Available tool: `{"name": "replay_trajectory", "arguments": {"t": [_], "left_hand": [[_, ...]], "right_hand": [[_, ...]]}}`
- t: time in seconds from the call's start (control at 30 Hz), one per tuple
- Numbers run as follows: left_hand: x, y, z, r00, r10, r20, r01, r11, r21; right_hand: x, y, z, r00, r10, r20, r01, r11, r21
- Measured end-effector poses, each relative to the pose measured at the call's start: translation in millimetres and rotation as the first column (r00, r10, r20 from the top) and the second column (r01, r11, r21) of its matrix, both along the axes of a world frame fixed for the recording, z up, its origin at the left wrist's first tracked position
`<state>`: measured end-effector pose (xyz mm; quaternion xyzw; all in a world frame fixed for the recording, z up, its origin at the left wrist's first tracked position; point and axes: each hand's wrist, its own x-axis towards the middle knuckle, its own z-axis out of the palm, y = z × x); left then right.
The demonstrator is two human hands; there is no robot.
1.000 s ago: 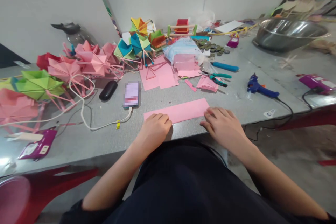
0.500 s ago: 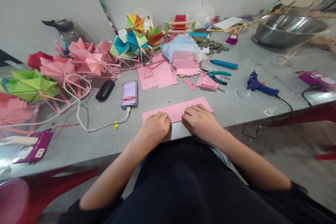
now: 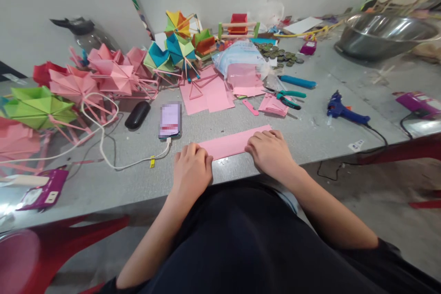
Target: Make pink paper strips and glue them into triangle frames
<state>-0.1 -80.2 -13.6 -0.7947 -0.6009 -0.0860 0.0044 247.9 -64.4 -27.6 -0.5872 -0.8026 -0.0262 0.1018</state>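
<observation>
A long strip of folded pink paper (image 3: 229,143) lies near the front edge of the grey table. My left hand (image 3: 193,167) is closed over its left end, fingers curled down and thumb at the near side. At the other end, my right hand (image 3: 269,150) grips the strip the same way, knuckles up. Between the hands the paper lies flat, with its near edge showing. Both ends are covered by my fingers. Beyond it are more pink sheets (image 3: 217,96) and a small stack of pink pieces (image 3: 274,104).
A phone (image 3: 170,119) on a white cable (image 3: 129,165) and a black case (image 3: 138,115) are at left, beside folded-paper models (image 3: 113,76). Pliers (image 3: 291,97), a blue glue gun (image 3: 346,110) and a metal bowl (image 3: 382,39) are at right. A red stool (image 3: 20,257) stands below.
My left hand has shifted left and slightly down, onto the strip's left end. My right hand has moved slightly right and up, remaining at the right end.
</observation>
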Motion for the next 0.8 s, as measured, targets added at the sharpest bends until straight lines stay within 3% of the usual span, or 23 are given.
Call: {"name": "replay_trajectory", "arguments": {"t": [0.27,0.53,0.6,0.73,0.8], "left_hand": [[-24,-6,-8.8,0.986,0.134,0.095,-0.138,0.990,0.038],[-30,-8,-9.2,0.986,0.128,0.107,-0.138,0.985,0.099],[-31,-10,-10.9,0.988,0.061,0.144,-0.083,0.984,0.155],[-25,-13,-23.0,0.953,-0.280,0.116,0.254,0.946,0.201],[-16,-15,-30.0,0.925,-0.377,0.058,0.364,0.919,0.153]], "right_hand": [[37,-1,-7.1,0.985,-0.156,-0.075,0.160,0.986,0.053],[55,-1,-14.7,0.956,-0.239,-0.172,0.256,0.963,0.084],[55,0,-16.0,0.955,-0.231,-0.186,0.249,0.965,0.081],[55,1,-16.3,0.955,-0.207,-0.211,0.229,0.969,0.088],[53,1,-15.5,0.957,-0.194,-0.215,0.216,0.972,0.087]]}}
